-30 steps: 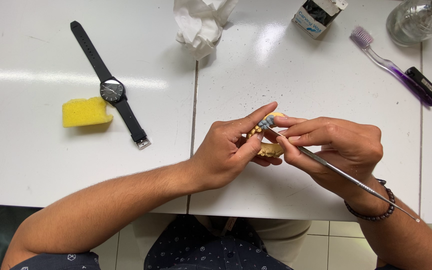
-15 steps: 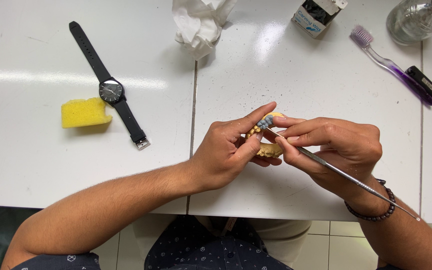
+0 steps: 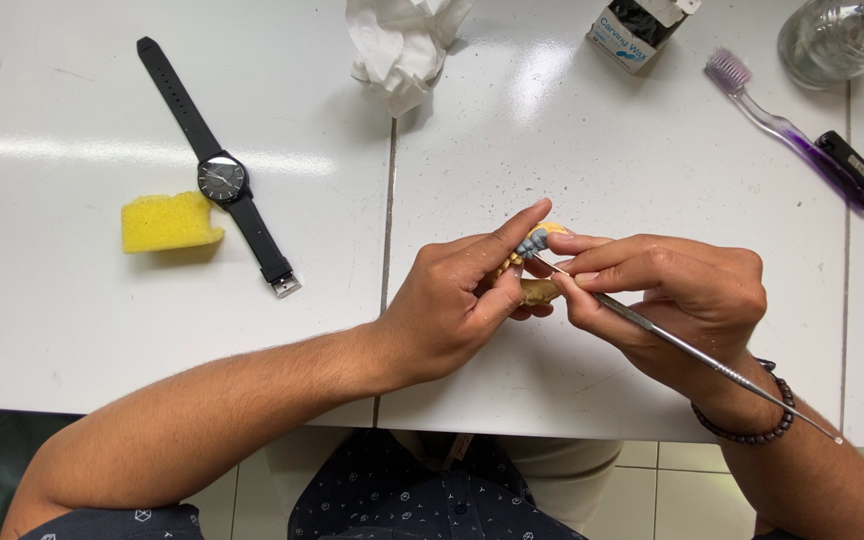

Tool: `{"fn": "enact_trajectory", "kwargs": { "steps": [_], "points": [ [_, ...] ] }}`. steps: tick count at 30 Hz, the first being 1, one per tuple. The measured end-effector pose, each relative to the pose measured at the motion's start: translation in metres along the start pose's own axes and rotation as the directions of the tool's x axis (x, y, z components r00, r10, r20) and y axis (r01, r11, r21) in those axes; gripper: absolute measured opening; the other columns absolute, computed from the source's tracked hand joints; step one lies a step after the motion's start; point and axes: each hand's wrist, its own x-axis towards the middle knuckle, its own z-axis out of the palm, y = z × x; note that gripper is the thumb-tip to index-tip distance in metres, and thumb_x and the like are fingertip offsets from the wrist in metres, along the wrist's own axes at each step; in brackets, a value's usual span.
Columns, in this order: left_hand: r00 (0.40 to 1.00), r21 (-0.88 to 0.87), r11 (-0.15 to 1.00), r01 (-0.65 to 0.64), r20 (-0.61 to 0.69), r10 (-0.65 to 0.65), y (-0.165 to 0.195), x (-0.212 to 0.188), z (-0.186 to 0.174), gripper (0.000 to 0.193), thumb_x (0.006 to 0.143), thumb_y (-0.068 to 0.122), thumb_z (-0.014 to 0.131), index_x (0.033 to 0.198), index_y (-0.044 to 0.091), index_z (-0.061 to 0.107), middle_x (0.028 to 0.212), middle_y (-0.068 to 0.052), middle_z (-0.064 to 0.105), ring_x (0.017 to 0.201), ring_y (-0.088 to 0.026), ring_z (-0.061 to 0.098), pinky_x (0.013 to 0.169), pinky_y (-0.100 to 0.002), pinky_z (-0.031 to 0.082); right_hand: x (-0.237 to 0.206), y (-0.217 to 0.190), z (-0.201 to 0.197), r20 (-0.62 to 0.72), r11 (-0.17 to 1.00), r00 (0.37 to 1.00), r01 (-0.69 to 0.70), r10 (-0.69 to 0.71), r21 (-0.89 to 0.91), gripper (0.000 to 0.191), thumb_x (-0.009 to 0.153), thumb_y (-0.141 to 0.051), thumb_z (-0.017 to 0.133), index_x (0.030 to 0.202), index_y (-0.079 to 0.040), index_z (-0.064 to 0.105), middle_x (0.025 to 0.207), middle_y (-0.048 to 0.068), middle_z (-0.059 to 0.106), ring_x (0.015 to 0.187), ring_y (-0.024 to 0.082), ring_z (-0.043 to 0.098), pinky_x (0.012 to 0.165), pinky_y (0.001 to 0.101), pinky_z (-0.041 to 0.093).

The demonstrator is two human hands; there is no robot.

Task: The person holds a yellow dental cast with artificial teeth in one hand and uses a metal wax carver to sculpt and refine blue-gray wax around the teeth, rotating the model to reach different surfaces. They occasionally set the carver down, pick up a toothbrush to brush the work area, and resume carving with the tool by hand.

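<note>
Lying at nine o'clock on the white tabletop (image 3: 72, 330): a yellow sponge (image 3: 169, 221), and just beside it, toward ten o'clock, a black wristwatch (image 3: 222, 180) stretched out flat with its strap unbuckled; sitting at twelve o'clock, a crumpled white tissue (image 3: 402, 45).

Working at the centre: the left hand (image 3: 452, 310), its grip closing around a small yellow tooth model (image 3: 537, 291), thumb and forefinger pinching it from both sides, a grey waxed section (image 3: 531, 242) showing at the top between the fingertips; pressing against that grey part, the tip of a thin metal carving tool (image 3: 692, 350), gripped pen-fashion by the right hand (image 3: 682, 300), the handle running out toward four o'clock past a dark beaded bracelet (image 3: 747, 432).

Judging by this, shaping of the grey part looking under way rather than finished, with the tool engaged on it and the model held off the tabletop; how much remains, not possible to tell, the surface being too small and largely hidden.

Standing at one o'clock, a small open cardboard box (image 3: 637, 30), something dark showing inside; lying at two o'clock, a purple toothbrush (image 3: 782, 130) beside a small black oblong object (image 3: 855, 168); sitting above these, a clear glass vessel (image 3: 832, 40), contents not discernible.
</note>
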Motion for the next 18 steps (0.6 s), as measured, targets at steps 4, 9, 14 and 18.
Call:
{"fn": "enact_trajectory", "kwargs": {
  "steps": [4, 9, 14, 18],
  "points": [
    [1.000, 0.003, 1.000, 0.019, 0.006, -0.019, 0.0001, 0.0011, -0.0005, 0.056, 0.106, 0.002, 0.046, 0.160, 0.007, 0.035, 0.108, -0.012, 0.074, 0.086, -0.013, 0.077, 0.079, -0.026, 0.070, 0.0000, -0.0010, 0.0006, -0.002, 1.000, 1.000, -0.005, 0.005, -0.028, 0.015, 0.088, 0.000, 0.083, 0.089, -0.002, 0.069, 0.093, 0.015, 0.077, 0.103, 0.029, 0.079, 0.082, 0.0304, 0.069],
    [1.000, -0.024, 1.000, -0.007, 0.007, 0.008, 0.0011, 0.0003, 0.0002, 0.056, 0.107, 0.001, 0.046, 0.161, 0.007, 0.034, 0.112, -0.013, 0.072, 0.090, -0.015, 0.078, 0.083, -0.026, 0.071, -0.0001, 0.0000, -0.0010, 0.002, 1.000, 1.000, -0.015, 0.015, 0.015, 0.014, 0.089, -0.001, 0.083, 0.091, -0.002, 0.069, 0.094, 0.014, 0.077, 0.104, 0.029, 0.079, 0.085, 0.0308, 0.070],
    [1.000, -0.012, 1.000, -0.021, 0.015, 0.021, -0.0008, -0.0007, 0.0000, 0.057, 0.108, 0.000, 0.045, 0.163, 0.008, 0.031, 0.113, -0.013, 0.072, 0.093, -0.015, 0.079, 0.085, -0.026, 0.071, -0.0007, 0.0000, -0.0001, 0.007, 1.000, 1.000, -0.025, 0.025, 0.014, 0.014, 0.089, -0.001, 0.083, 0.091, -0.002, 0.070, 0.095, 0.014, 0.077, 0.105, 0.029, 0.079, 0.085, 0.0307, 0.069],
    [0.999, -0.049, 0.998, -0.043, 0.020, 0.044, -0.0013, -0.0010, 0.0009, 0.058, 0.109, -0.001, 0.044, 0.164, 0.009, 0.029, 0.116, -0.014, 0.069, 0.099, -0.017, 0.079, 0.088, -0.028, 0.066, -0.0001, -0.0009, -0.0004, 0.002, 1.000, 1.000, -0.018, 0.018, 0.012, 0.014, 0.088, -0.001, 0.083, 0.091, -0.002, 0.069, 0.095, 0.014, 0.077, 0.105, 0.029, 0.078, 0.085, 0.0310, 0.069]
  ]
}}
